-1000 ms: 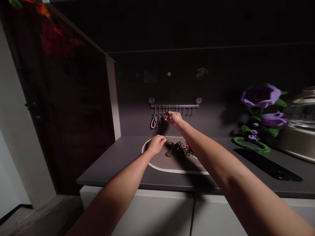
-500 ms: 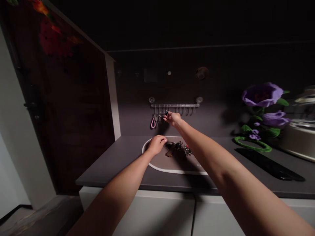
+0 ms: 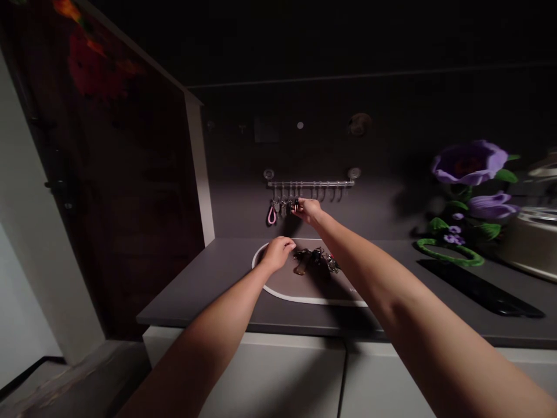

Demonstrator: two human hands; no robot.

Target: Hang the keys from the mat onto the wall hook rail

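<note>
My right hand is raised to the clear hook rail on the wall. Its fingertips are closed on a small black item with a bit of metal, which looks like a key set, just under the hooks. Left of it hang several keys and a pink loop strap. My left hand hovers low over the left part of the mat, fingers loosely curled, with nothing visible in them. Beside it on the mat lies a pile of keys with a brown tag.
Purple artificial flowers with a green ring base stand at the right. A long black object lies before them, and a pale rounded container is at the far right. A dark door is on the left.
My right hand stays at the rail, its fingers slightly turned, and the black item now hangs more upright beneath the hooks. My left hand stays nearly still. The view shifts slightly.
</note>
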